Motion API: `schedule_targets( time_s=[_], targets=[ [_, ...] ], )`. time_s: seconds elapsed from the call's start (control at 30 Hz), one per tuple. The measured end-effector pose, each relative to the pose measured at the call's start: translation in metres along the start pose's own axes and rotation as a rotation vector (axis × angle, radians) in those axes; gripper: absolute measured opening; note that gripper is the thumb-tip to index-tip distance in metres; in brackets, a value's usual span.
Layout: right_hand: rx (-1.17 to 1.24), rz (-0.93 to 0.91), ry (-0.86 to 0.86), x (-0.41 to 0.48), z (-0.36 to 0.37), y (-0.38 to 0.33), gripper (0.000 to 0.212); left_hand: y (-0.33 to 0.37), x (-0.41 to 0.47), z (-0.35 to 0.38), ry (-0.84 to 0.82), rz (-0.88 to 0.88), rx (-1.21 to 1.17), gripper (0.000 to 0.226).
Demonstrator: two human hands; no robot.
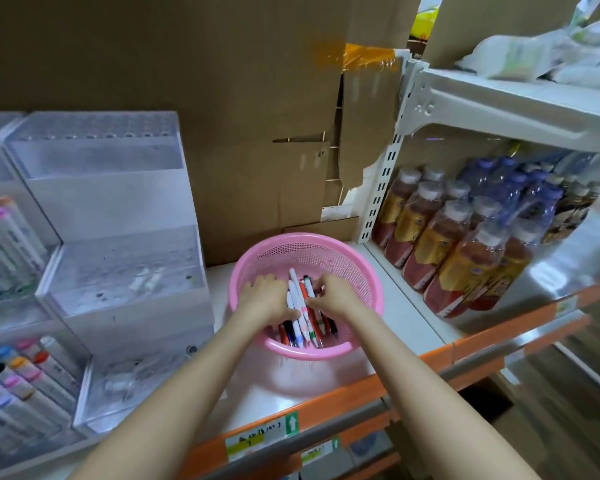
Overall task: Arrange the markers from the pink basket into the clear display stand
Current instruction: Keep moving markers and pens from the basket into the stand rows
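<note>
Both our hands are down in the pink basket (pixel 368 271): our left hand (pixel 264 296) curls round the bundle of markers (pixel 301 306) from one side and our right hand (pixel 334 293) pinches it from the other, probably to gather them for one lift. The basket sits by the front edge of the shelf (pixel 407 306), just beside the clear stand (pixel 118 271).

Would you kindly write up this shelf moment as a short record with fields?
container: round pink plastic basket, sitting on the white shelf
contents: bundle of white, orange and black markers
left grip: holds the markers from their left side
right grip: pinches the markers from their right side
target: tiered clear acrylic display stand, left of the basket
neighbours: wrapped bottles to the right
</note>
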State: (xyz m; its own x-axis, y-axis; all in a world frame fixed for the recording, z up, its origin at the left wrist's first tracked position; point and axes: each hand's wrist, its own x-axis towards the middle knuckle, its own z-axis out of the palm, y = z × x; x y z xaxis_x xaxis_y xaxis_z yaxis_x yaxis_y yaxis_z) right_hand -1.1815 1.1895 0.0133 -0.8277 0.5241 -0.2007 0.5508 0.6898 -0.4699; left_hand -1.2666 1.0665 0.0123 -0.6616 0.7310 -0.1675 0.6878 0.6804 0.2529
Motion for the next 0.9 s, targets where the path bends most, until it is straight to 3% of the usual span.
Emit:
schedule_targets(
  time_s=[0.1, 0.17, 0.23, 0.37, 0.47, 0.6, 0.73, 0.9],
  targets=[
    [0.024, 0.016, -0.009, 0.0, 0.0, -0.002, 0.039, 0.0, -0.003, -0.001, 0.05, -0.007, -0.038, 0.049],
    [0.036, 0.021, -0.015, -0.001, 0.0, -0.004, 0.041, 0.001, -0.005, -0.004, 0.074, -0.014, -0.061, 0.056],
    [0.044, 0.033, -0.016, -0.002, 0.0, -0.004, 0.032, 0.001, -0.007, -0.007, 0.058, 0.003, -0.129, 0.058],
    [0.075, 0.02, -0.013, -0.002, -0.001, -0.004, 0.014, 0.002, -0.009, -0.013, -0.084, -0.008, -0.486, 0.046],
    [0.089, 0.018, -0.008, -0.003, -0.001, -0.005, 0.013, 0.0, -0.008, -0.016, -0.024, -0.063, -0.669, 0.045],
    [0.236, -0.033, 0.016, -0.008, -0.005, -0.01, 0.007, -0.003, -0.007, -0.015, 0.084, -0.05, -0.733, 0.053],
    [0.411, -0.173, 0.102, -0.012, -0.009, -0.014, 0.057, -0.01, -0.006, -0.013, 0.147, -0.051, -0.895, 0.056],
    [0.405, -0.279, 0.192, -0.018, -0.013, -0.021, 0.052, -0.005, -0.013, -0.024, 0.187, -0.01, -1.036, 0.05]
  ],
)
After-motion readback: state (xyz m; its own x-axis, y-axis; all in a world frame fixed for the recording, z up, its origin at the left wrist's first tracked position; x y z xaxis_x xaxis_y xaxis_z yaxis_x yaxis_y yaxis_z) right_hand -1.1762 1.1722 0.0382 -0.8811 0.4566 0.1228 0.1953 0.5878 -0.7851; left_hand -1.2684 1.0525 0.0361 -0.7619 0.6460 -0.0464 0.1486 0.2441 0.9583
